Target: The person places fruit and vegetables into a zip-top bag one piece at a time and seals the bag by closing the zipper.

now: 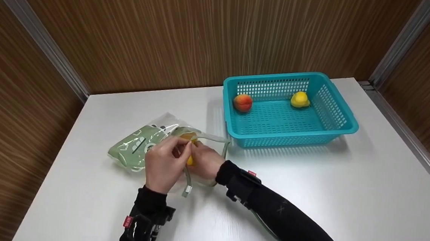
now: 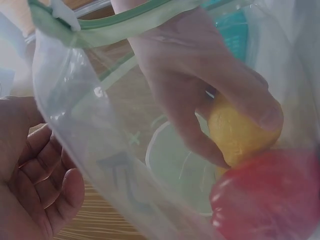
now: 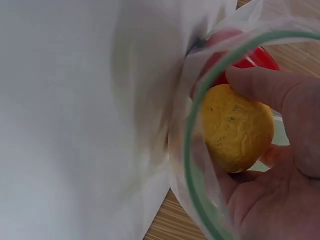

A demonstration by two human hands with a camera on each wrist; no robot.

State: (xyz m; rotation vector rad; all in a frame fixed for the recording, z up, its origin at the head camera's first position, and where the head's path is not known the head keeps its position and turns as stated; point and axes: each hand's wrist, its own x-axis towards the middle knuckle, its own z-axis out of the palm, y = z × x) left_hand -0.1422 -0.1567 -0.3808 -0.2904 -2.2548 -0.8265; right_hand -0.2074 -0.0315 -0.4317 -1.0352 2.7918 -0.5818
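Note:
A clear plastic zip bag (image 1: 137,145) with a green print lies on the table, its green-edged mouth held apart. My left hand (image 1: 164,166) pinches the rim of the bag between thumb and fingers. Inside the bag's mouth is my right hand (image 1: 206,161), gripping a round yellow-orange fruit (image 3: 237,127) with thumb and fingers. Right beside that fruit, within the bag, sits a glossy red fruit or vegetable (image 2: 265,195); its exact kind is unclear. In the head view the hands cover most of the yellow-orange fruit.
A turquoise basket (image 1: 286,135) stands to the right behind the bag. In it lie a red-orange peach (image 1: 243,103) at the left and a yellow lemon (image 1: 300,99) at the right. Wood-grain panels (image 1: 160,37) border the white table (image 1: 308,191) at the back and sides.

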